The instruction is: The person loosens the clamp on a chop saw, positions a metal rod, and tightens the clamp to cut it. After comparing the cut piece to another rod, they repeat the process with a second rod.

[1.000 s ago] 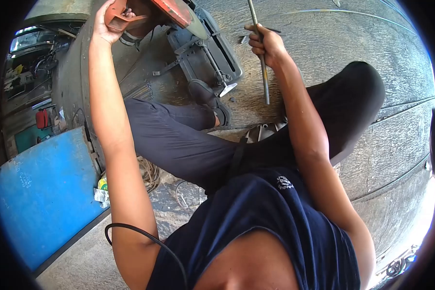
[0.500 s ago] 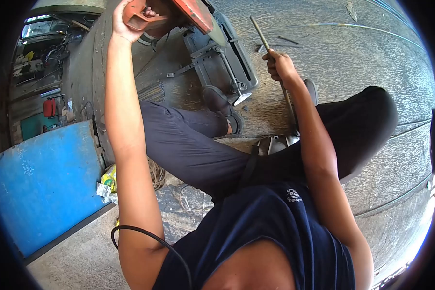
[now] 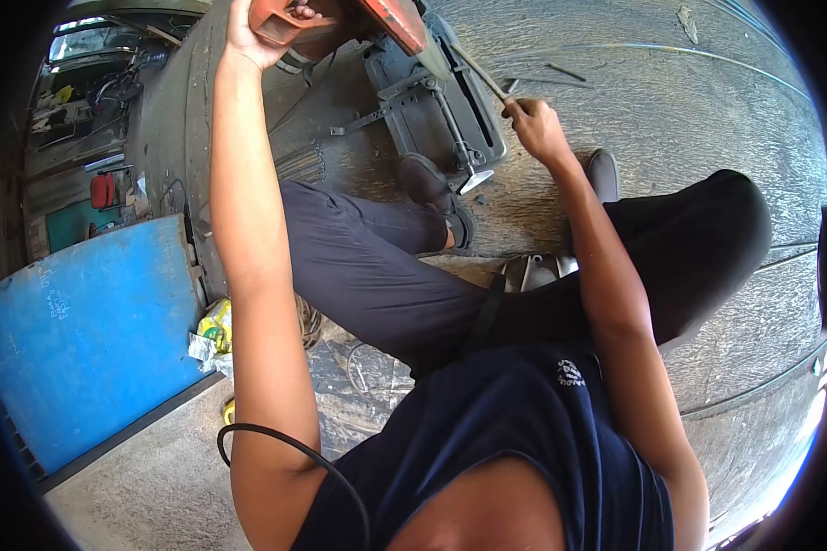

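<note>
At the top of the view, my left hand (image 3: 244, 44) is wrapped round the orange handle (image 3: 274, 22) of a cut-off saw, whose red guard (image 3: 395, 24) slants beside it. Below the guard lies the saw's grey base (image 3: 402, 129), fitted with a clamp screw (image 3: 450, 121) that ends in a small T-shaped grip. My right hand (image 3: 538, 131) grips a thin metal rod (image 3: 483, 73). The rod's far end points up and left, overlapping the base near the guard's lower tip. My forearm hides its other end.
A short dark bar (image 3: 566, 72) lies on the worn floor beyond my right hand. To the left stands a blue panel (image 3: 92, 321), with a yellow packet (image 3: 215, 323) by its edge. My shoe (image 3: 424, 179) is close to the saw base. A black cable (image 3: 285, 435) loops across my left arm.
My right hand has tilted the rod leftward, bringing its far end from open floor to the saw's base. My left hand stays on the handle; the view has shifted slightly.
</note>
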`<action>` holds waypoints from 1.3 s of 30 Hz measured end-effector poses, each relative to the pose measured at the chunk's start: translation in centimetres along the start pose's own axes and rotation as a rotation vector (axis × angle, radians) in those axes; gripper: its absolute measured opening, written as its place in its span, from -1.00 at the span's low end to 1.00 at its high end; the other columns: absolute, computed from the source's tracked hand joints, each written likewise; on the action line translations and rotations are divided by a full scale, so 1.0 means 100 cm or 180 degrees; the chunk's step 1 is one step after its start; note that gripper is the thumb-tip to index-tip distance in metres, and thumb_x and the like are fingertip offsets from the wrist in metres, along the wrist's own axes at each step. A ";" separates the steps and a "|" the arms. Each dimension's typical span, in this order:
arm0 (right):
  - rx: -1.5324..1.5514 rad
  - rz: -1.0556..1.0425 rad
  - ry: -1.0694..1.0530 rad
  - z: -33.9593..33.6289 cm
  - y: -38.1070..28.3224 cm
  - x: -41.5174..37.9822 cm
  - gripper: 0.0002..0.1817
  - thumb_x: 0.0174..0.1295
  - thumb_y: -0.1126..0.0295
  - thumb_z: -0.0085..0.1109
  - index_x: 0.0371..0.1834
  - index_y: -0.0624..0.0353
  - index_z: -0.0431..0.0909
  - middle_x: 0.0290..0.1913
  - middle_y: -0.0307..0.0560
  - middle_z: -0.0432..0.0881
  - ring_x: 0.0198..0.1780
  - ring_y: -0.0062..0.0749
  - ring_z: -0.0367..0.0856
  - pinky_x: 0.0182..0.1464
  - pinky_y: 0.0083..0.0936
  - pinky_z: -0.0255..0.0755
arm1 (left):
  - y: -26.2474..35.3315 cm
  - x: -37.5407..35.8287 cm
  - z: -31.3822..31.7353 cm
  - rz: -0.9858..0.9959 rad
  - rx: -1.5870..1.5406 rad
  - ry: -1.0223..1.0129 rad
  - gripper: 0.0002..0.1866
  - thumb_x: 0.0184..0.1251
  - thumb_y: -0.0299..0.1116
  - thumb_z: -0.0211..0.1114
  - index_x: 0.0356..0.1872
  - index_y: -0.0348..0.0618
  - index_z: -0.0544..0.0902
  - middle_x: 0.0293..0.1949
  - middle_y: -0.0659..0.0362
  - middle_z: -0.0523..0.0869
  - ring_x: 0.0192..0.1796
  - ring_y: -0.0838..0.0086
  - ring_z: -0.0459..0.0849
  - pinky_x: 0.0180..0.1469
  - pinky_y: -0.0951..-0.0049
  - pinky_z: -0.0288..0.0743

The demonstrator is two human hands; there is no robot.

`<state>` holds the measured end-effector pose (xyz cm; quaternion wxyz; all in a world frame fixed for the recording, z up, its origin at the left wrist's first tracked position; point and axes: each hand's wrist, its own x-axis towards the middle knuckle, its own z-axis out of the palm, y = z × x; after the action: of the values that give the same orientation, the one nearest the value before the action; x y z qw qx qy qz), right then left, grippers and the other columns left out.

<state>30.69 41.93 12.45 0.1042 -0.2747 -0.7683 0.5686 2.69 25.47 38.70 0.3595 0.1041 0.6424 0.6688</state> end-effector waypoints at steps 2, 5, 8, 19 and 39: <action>-0.0056 0.0162 -0.0142 0.003 -0.004 -0.001 -0.55 0.39 0.10 0.08 -0.27 0.36 0.68 -0.36 0.40 0.64 -0.15 0.35 0.64 -0.05 -0.05 0.47 | 0.000 0.000 -0.001 -0.0031 0.0017 0.0062 -0.54 0.16 0.07 0.27 -0.17 -0.13 0.65 -0.44 0.08 0.67 -0.44 0.28 0.65 -0.10 0.03 0.64; -0.0189 0.0148 -0.0189 0.006 -0.010 -0.004 -0.57 0.38 0.13 0.07 -0.26 0.37 0.68 -0.37 0.42 0.62 -0.17 0.35 0.63 -0.04 -0.04 0.47 | -0.002 0.001 -0.004 0.0077 0.0069 0.0041 -0.54 0.17 0.07 0.27 -0.15 -0.13 0.66 -0.41 0.09 0.67 -0.44 0.29 0.65 -0.10 0.04 0.64; -0.0294 -0.0038 -0.0021 0.010 -0.014 -0.006 -0.60 0.38 0.16 0.07 -0.25 0.35 0.69 -0.38 0.43 0.62 -0.18 0.32 0.63 -0.03 -0.04 0.47 | -0.003 0.001 -0.001 0.0172 -0.0014 0.0020 -0.54 0.18 0.06 0.26 -0.13 -0.13 0.65 -0.40 0.09 0.67 -0.44 0.31 0.64 -0.12 0.08 0.65; -0.0466 -0.0373 0.0003 0.010 -0.014 -0.005 -0.69 0.35 0.23 0.11 -0.25 0.28 0.70 -0.37 0.36 0.64 -0.21 0.29 0.64 -0.05 -0.03 0.50 | -0.002 0.000 0.003 0.0021 -0.0053 0.0222 -0.52 0.17 0.07 0.24 -0.11 -0.13 0.63 -0.40 0.07 0.64 -0.47 0.32 0.60 -0.16 0.18 0.63; -0.0544 -0.0741 0.0157 0.012 -0.015 -0.011 -0.75 0.30 0.32 0.13 -0.32 0.30 0.68 -0.41 0.37 0.62 -0.28 0.30 0.64 -0.13 0.01 0.51 | -0.002 0.002 0.000 0.0080 -0.0059 0.0205 -0.53 0.15 0.03 0.25 -0.11 -0.16 0.60 -0.41 0.04 0.61 -0.51 0.35 0.58 -0.23 0.27 0.60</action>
<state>30.55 40.09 13.65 0.1645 -0.2054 -0.8378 0.4783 2.60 25.57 38.48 0.3311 0.0873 0.6460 0.6822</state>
